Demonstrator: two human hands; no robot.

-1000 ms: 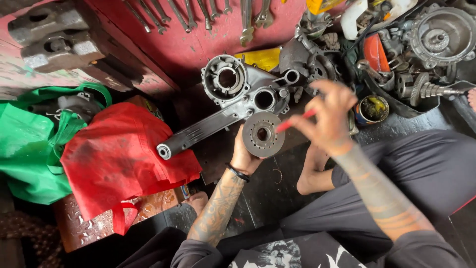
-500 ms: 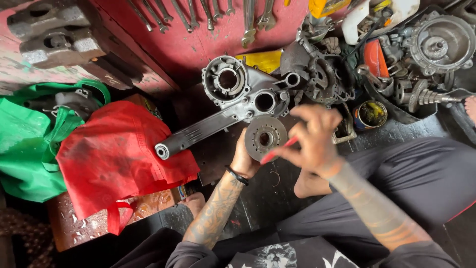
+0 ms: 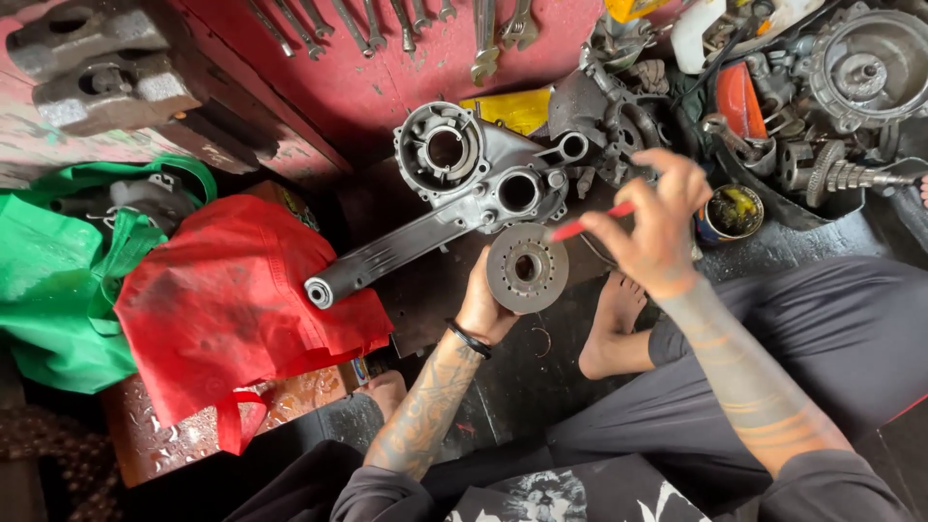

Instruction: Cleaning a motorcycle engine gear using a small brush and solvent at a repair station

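My left hand (image 3: pixel 486 307) grips the round metal disc (image 3: pixel 527 268) while my right hand (image 3: pixel 655 224) pinches a thin red tool (image 3: pixel 592 223); a loose hold risks dropping the disc onto my foot (image 3: pixel 611 324).

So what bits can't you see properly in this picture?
Head view:
- Far face of the round metal disc: turned away from the camera.
- Left hand fingers: behind the disc.
- Tip of the red tool in the right hand: too small.
- Wrenches: cut off by the top edge.
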